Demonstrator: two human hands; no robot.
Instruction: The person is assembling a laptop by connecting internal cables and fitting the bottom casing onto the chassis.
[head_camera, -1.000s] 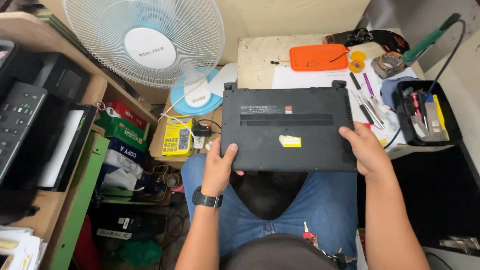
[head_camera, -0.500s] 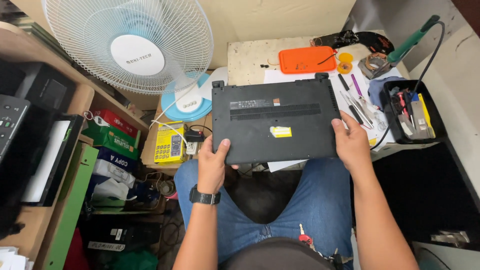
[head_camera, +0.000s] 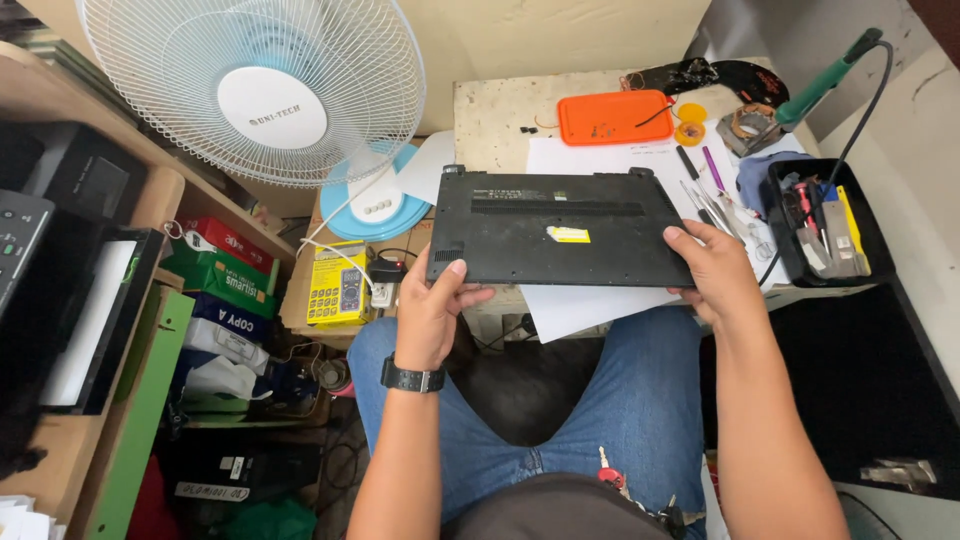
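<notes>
Black and upside down, the laptop (head_camera: 560, 228) sits mid-frame over white paper (head_camera: 600, 300) on the table edge, clasped at its near corners by the left hand (head_camera: 435, 312) and right hand (head_camera: 712, 268). An orange tray (head_camera: 612, 117) lies above, a fan (head_camera: 262, 90) upper left. Since earlier, the laptop has shifted farther onto the table.
</notes>
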